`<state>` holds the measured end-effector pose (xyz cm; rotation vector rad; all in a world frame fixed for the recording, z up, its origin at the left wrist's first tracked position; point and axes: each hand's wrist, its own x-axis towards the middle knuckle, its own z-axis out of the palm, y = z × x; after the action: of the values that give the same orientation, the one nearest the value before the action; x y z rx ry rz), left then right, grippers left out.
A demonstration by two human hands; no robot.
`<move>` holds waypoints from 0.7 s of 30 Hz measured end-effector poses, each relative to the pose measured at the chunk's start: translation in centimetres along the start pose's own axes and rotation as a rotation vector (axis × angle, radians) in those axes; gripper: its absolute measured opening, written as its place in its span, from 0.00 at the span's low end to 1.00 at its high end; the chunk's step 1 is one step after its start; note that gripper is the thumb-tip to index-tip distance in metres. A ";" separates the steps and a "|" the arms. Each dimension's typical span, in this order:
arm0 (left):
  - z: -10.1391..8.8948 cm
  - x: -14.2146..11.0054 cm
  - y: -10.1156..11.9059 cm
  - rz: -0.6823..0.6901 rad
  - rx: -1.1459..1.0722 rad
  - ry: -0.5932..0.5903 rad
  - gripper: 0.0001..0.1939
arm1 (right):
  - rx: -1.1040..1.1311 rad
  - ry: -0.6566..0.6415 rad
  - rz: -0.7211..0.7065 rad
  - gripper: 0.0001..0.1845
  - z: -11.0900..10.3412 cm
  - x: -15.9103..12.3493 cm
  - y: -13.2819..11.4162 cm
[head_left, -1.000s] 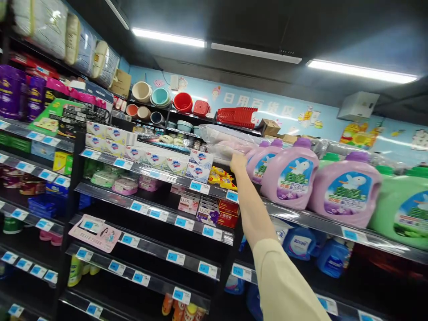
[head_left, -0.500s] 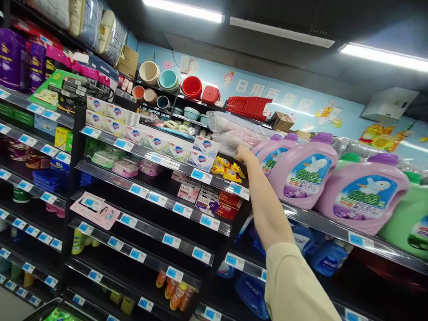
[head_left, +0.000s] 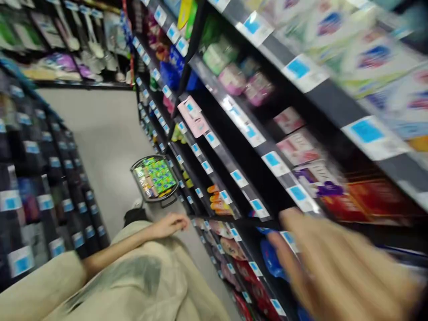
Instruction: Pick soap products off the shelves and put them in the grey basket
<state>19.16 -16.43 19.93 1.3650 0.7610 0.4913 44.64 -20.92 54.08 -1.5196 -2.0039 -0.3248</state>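
Note:
My right hand [head_left: 344, 267] is large and blurred at the lower right, in front of the shelves. Its fingers are stretched out and the thumb stands apart; I see nothing held in it. Close behind it are a blue bottle [head_left: 272, 256], partly covered, and red boxes [head_left: 374, 196] on a shelf above. Over my lap hangs my left hand [head_left: 170, 224], its fingers loosely bent and nothing visible in them. Beyond it on the floor stands a black-rimmed basket [head_left: 136, 180] with green, patterned packs [head_left: 157, 174] in it.
Shelves with blue-and-white price tags [head_left: 298, 67] run along the right, carrying soap boxes [head_left: 374, 58], pink soap packs [head_left: 297, 147] and orange bottles [head_left: 219, 203]. Another shelf row [head_left: 43, 178] lines the left. Between them runs a grey floor [head_left: 96, 129], ending at hanging utensils [head_left: 93, 40].
The view has swung down and left from the upper shelf to the aisle. My right hand has come back from behind the detergent jugs toward me; my left hand has come into view.

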 end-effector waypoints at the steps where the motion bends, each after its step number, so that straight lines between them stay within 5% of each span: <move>1: -0.6 0.1 -0.4 0.000 -0.022 -0.004 0.26 | 0.080 -0.258 -0.189 0.20 2.5 -1.4 -0.8; 3: -1.8 0.4 -1.3 -0.009 -0.041 -0.016 0.23 | 0.193 -0.700 -0.502 0.18 7.8 -2.9 -1.4; 6: -4.3 0.3 -2.8 -0.044 0.027 -0.029 0.19 | 0.126 -1.032 -0.597 0.08 16.3 -2.3 -0.1; 11: -10.9 -0.1 -4.6 -0.117 0.155 0.009 0.16 | -0.310 -1.309 -0.371 0.09 29.7 -0.1 2.4; 15: -17.2 -0.3 -6.7 -0.357 0.514 0.032 0.19 | -0.043 -1.594 -0.176 0.12 40.4 -0.3 1.2; 21: -25.9 -1.1 -14.7 -0.720 0.586 0.043 0.17 | 0.068 -1.702 0.095 0.14 53.5 -3.7 -1.2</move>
<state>-2.16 -1.98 4.97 1.4817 1.4241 -0.3007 27.60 3.89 9.69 -2.0173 -2.8764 1.5810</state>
